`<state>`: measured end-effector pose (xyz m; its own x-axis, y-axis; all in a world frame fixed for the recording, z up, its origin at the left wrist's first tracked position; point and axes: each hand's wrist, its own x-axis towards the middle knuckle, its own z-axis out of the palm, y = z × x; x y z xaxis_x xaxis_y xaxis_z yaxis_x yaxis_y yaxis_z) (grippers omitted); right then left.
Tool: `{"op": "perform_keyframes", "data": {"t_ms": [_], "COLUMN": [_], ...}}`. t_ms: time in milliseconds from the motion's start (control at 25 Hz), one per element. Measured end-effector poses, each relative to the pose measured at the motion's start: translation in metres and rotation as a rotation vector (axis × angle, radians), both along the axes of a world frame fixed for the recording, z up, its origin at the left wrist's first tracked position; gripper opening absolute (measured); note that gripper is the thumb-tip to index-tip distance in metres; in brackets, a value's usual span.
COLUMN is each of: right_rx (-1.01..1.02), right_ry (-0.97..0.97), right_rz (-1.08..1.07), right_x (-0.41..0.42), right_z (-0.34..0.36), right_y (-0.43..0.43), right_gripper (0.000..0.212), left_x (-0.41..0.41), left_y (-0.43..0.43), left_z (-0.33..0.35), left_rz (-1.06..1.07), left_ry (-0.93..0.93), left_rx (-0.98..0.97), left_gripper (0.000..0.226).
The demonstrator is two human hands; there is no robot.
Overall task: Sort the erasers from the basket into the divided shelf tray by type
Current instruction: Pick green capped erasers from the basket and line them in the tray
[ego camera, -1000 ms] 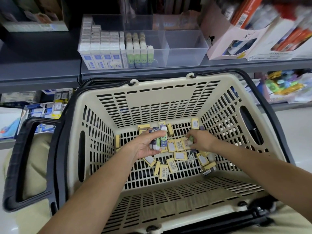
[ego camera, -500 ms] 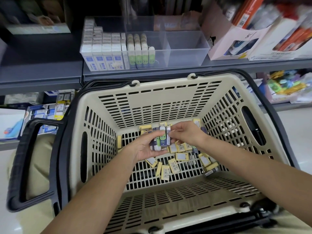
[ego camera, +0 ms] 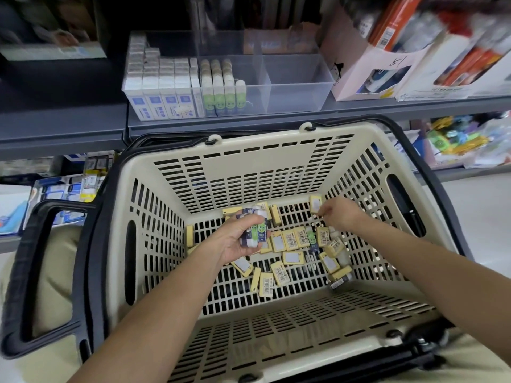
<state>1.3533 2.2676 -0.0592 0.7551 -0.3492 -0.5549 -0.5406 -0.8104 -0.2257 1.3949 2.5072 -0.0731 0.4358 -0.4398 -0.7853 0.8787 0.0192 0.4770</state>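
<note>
A beige slotted basket (ego camera: 260,142) holds several yellow erasers (ego camera: 290,241) scattered on its floor, with a green-sleeved eraser (ego camera: 311,236) among them. My left hand (ego camera: 235,244) grips a bundle of green-and-blue sleeved erasers (ego camera: 255,230) above the basket floor. Over the back right of the basket, my right hand (ego camera: 338,215) hovers next to an upright yellow eraser (ego camera: 315,204), fingers loosely curled with nothing visible in them. On the shelf stands the clear divided tray (ego camera: 329,78): blue-and-white erasers (ego camera: 160,103) at left, green ones (ego camera: 224,98) beside them, its right compartment bare.
The grey shelf edge (ego camera: 221,125) runs just behind the basket. A pink-and-white display box (ego camera: 367,70) and other stationery boxes stand right of the tray. The basket's black handle (ego camera: 41,272) folds out to the left. Packaged goods fill the lower shelves.
My right hand left the bundle it had touched half a second ago and moved right toward the basket's back corner. The left hand kept its bundle almost still.
</note>
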Motion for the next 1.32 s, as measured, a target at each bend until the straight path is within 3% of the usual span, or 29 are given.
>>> {"op": "perform_keyframes", "data": {"t_ms": [120, 240, 440, 600, 680, 760, 880, 960, 1120, 1320], "right_rx": [-0.145, -0.059, 0.046, -0.086, -0.028, 0.090, 0.084, -0.002, 0.004, 0.274], "right_ry": [0.145, 0.052, 0.098, 0.075, 0.021, 0.085, 0.243, 0.243, 0.198, 0.058], "right_rz": [0.188, 0.182, 0.136, 0.158, 0.081, 0.080, 0.273, 0.367, 0.319, 0.116], "right_x": [-0.009, -0.007, -0.011, -0.010, -0.002, -0.001, -0.013, -0.018, -0.018, -0.002], "right_z": [-0.017, -0.021, -0.026, -0.031, -0.026, -0.021, -0.027, -0.034, -0.033, -0.003], "right_y": [0.002, 0.001, 0.000, 0.002, 0.001, 0.006, 0.019, 0.025, 0.028, 0.027], "right_gripper": [0.041, 0.023, 0.040, 0.018, 0.025, 0.038, 0.059, 0.063, 0.045, 0.021], "left_x": [0.001, 0.000, -0.001, 0.000, 0.001, 0.001, 0.000, 0.000, 0.002, 0.000], "left_y": [0.001, 0.001, 0.001, 0.002, 0.003, 0.004, 0.003, 0.003, 0.005, 0.005], "left_z": [-0.001, -0.001, -0.003, -0.003, -0.003, -0.004, -0.004, -0.005, -0.004, 0.000], "left_rz": [-0.001, -0.015, -0.019, -0.016, -0.013, -0.019, -0.028, -0.030, -0.029, -0.026], "left_ry": [0.008, 0.009, 0.007, 0.005, 0.000, -0.002, 0.000, -0.002, -0.005, -0.012], "left_rx": [-0.001, -0.007, -0.008, -0.010, -0.009, -0.003, -0.001, 0.002, -0.005, -0.008], "left_gripper": [0.027, 0.027, 0.035, 0.039, 0.042, 0.043, 0.041, 0.042, 0.043, 0.042]}}
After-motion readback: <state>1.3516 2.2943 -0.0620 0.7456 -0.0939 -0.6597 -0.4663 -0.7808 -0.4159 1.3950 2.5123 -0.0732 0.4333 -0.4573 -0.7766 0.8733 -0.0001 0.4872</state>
